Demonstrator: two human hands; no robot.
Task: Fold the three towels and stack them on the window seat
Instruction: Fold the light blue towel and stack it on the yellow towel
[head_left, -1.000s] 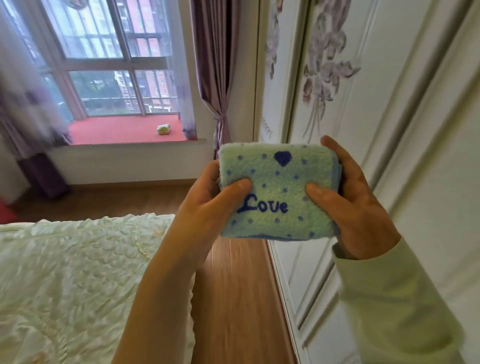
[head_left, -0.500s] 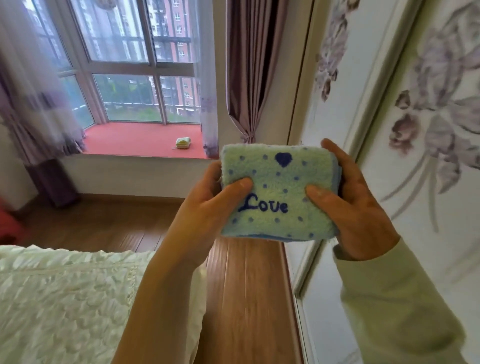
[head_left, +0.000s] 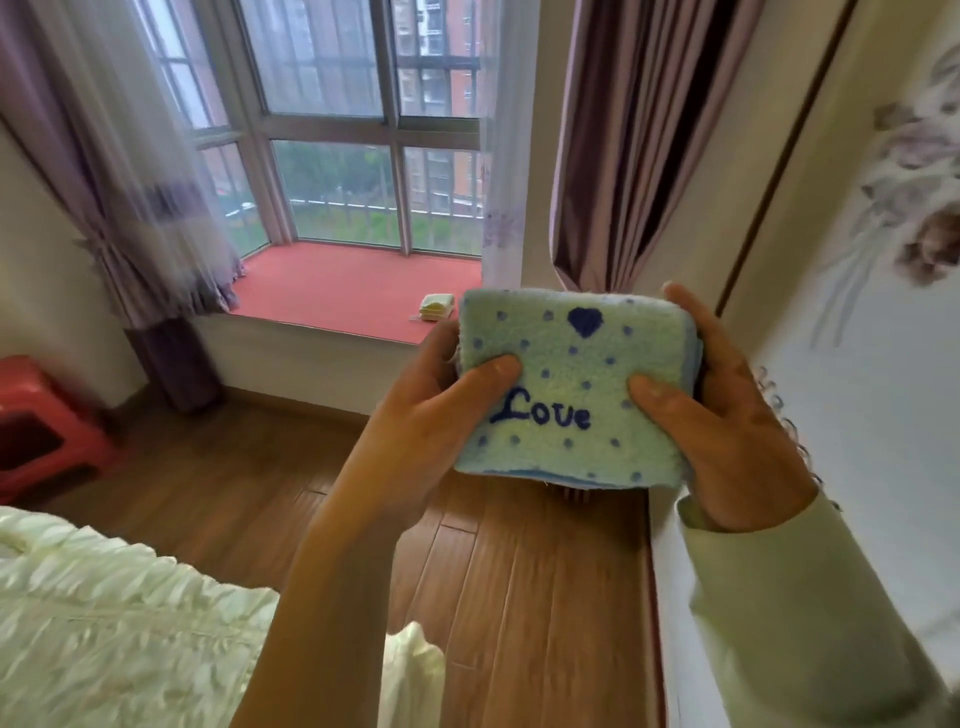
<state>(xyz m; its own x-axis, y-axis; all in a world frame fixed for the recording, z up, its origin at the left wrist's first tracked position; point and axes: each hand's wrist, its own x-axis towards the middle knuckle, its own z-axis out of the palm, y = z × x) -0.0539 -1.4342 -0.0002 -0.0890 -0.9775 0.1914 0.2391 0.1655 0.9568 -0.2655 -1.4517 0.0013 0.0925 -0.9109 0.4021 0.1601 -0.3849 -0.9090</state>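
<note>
**Folded Towel Held in Both Hands, Short of the Window Seat**

1. Task item. The blue towel (head_left: 576, 389) is folded into a thick, squarish pad. Its upper face shows dark blue dots, a heart and the word "Love". It is held in the air above the wooden floor (head_left: 519, 597) and touches no surface.

2. Left hand (head_left: 441, 405). It grips the towel's left edge. The thumb presses flat on the upper face beside the lettering, and the fingers curl out of sight beneath the pad. The forearm is bare.

3. Right hand (head_left: 727, 415). It grips the right edge. The thumb lies on the upper face and the fingers wrap round the side. The wrist wears a pale green sleeve (head_left: 789, 597).

4. Window seat (head_left: 337, 280). The red surface lies beyond the hands, under the bay window. A small pale yellow bundle (head_left: 436, 306) rests near its right end, just left of the towel's far corner in this view. It may be a folded towel, but it is too small and soft to confirm.

5. Surroundings. A pale quilted bed (head_left: 104, 613) occupies the lower left. A red stool (head_left: 41, 415) stands at the left edge. A purple curtain (head_left: 623, 145) hangs right of the window, and a floral-printed wardrobe door (head_left: 857, 364) fills the right side.
</note>
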